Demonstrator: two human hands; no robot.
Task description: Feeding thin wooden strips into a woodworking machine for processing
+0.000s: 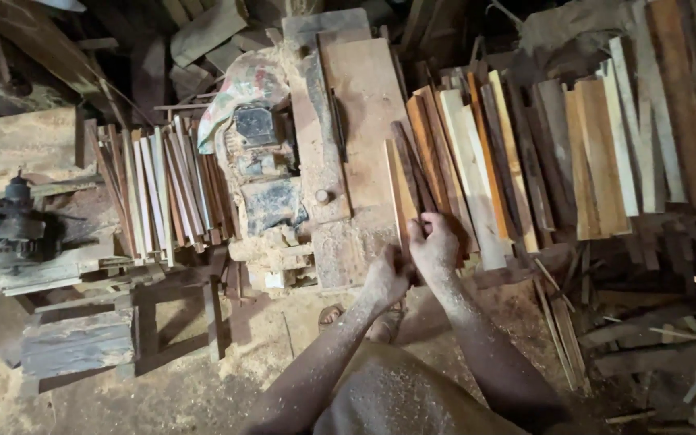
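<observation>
My right hand [433, 242] is closed around the near end of a thin dark wooden strip [409, 165] that reaches away over the dusty saw table [364, 105]. My left hand [386, 275] sits just below and to the left of it, fingers curled on the near ends of the strips beside it. Both forearms are coated with sawdust. Right of the hands lies a stack of cut wooden slats [477, 161] in pale, orange and dark tones.
An electric motor [258, 129] under a cloth sits left of the saw table. More thin slats [163, 189] lie further left, beside a dark machine [6, 229]. Planks [646, 121] fill the right side. Sawdust covers the floor [187, 379], with scrap offcuts [561, 322] at lower right.
</observation>
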